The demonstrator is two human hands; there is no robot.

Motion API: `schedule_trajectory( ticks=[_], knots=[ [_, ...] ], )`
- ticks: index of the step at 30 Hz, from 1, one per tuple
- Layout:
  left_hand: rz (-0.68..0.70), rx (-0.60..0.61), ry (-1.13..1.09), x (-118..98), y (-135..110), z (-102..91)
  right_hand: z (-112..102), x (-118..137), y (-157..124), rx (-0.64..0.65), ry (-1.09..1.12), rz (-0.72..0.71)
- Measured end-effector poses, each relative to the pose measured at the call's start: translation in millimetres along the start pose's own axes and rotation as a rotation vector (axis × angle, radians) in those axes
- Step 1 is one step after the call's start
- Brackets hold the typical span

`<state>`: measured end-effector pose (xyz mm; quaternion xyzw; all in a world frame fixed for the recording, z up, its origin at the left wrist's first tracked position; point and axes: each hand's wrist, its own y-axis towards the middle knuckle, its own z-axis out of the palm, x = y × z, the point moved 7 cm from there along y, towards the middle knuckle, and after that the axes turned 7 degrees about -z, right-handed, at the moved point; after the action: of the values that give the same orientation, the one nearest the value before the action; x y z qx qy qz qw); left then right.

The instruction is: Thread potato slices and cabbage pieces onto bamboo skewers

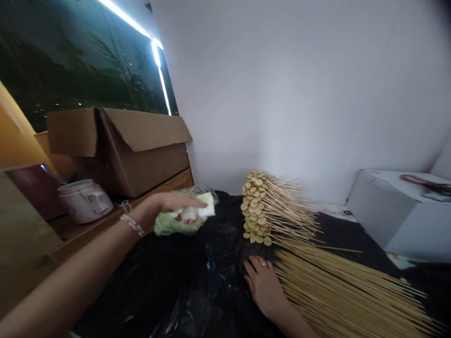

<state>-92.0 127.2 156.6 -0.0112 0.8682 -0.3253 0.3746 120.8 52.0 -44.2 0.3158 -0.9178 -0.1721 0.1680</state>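
Two hands in view, head camera. State of each?

— Left hand (165,205) raised over the black plastic sheet (183,281), fingers closed around a pale green bundle in thin clear wrap (176,223); a white piece sits under the fingertips. Beaded bracelet on that wrist. Right hand (262,281) lies flat and slack on the sheet, gripping nothing, its outer edge touching the loose bamboo skewers (345,291).

Where does the bundle sit relative to the rest?

— Held in the air, left of the stack of loaded skewers (259,211), which carry small yellow rounds and lie pointing right. Well apart from the white box (398,211) at far right. Behind the left hand: wooden ledge, white tub (84,199), open cardboard box (123,145).

Handling notes?

— Judgement only: the wrap looks slippery and soft, so support from beneath suits it better than a pinch at one end. Keeping the bundle over the sheet would catch anything that drops. The right hand should mind the skewer points when it takes one; picking from the blunt ends near the palm seems safest.
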Motion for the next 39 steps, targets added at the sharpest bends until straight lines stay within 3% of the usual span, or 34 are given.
schedule_trajectory(
  ticks=[3, 6, 8, 11, 15, 19, 27, 33, 37, 39],
  knots=[
    [0.03, 0.263, -0.288, 15, 32, 80.9, -17, -7, 5, -0.078, 0.11, -0.017],
    [0.054, 0.503, -0.552, 24, 83, 159.3, -47, -37, 9, -0.261, 0.388, 0.089],
    [0.051, 0.605, -0.73, 26, 115, 195.6, -59, -63, 8, -0.326, 0.68, 0.248],
    [0.035, 0.68, -0.848, 27, 143, 226.5, -58, -81, 6, -0.269, 1.017, 0.413],
    [-0.022, 0.674, -0.856, 36, 153, 241.9, -47, -71, 8, -0.206, 1.137, 0.399],
    [0.006, 0.675, -0.919, 43, 155, 245.6, -38, -72, 4, -0.273, 1.178, 0.484],
    [-0.005, 1.07, -1.34, 24, 137, 246.9, -44, -99, -6, -0.437, 1.267, 0.655],
    [0.077, 0.922, -1.587, 17, 137, 233.2, -49, -102, -7, -0.444, 1.38, 0.615],
    [0.108, 0.896, -1.565, 16, 134, 232.5, -49, -92, -6, -0.377, 1.365, 0.587],
    [0.129, 0.815, -1.489, 17, 136, 232.4, -50, -87, -4, -0.338, 1.324, 0.572]
  ],
)
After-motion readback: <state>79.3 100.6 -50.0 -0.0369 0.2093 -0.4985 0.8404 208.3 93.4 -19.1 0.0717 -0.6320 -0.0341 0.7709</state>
